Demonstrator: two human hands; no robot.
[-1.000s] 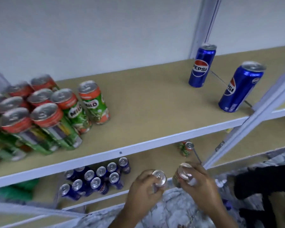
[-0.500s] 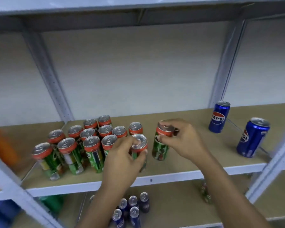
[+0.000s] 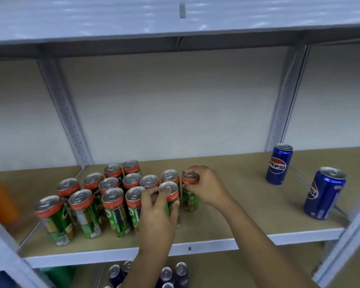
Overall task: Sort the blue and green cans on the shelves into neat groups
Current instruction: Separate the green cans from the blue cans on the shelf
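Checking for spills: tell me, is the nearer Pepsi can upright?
Upright: the nearer Pepsi can stands on its base on the shelf, lid up.

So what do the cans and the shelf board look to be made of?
Green cans and blue cans: likely aluminium, with glossy printed bodies and bare silvery pull-tab tops. Shelf board: matte tan, probably fibreboard or particleboard, in a pale painted metal frame.

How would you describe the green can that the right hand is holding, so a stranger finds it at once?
Look at the middle shelf and the cluster of green cans on its left part. The green can stands at the cluster's right edge, farthest toward the two blue cans. Only it has the right hand gripping its top.
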